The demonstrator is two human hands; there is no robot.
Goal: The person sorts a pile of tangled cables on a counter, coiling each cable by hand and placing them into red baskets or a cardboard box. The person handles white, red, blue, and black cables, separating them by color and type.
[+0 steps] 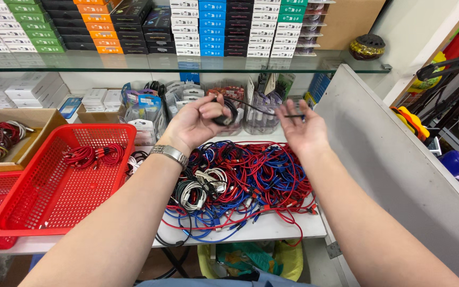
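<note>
Two hands stretch a black cable above a heap of red, blue and white cables on a white table.

Taking the heap (240, 186) as the landmark: far to its left a cardboard box (33, 139) holds coiled cords, and just left of the heap sits a red basket (54, 180) with a few red cables in it. Above the heap's left part, the left hand (195, 123), a metal watch (169, 154) on its wrist, is closed around the coiled end of the black cable (240, 106). The cable runs taut to the right, well above the heap, to the right hand (304, 130), whose fingertips pinch its plug end while the palm stays open. Behind the heap stand clear tubs (258, 114) of packaged goods; to its right leans a grey panel (399, 165).
</note>
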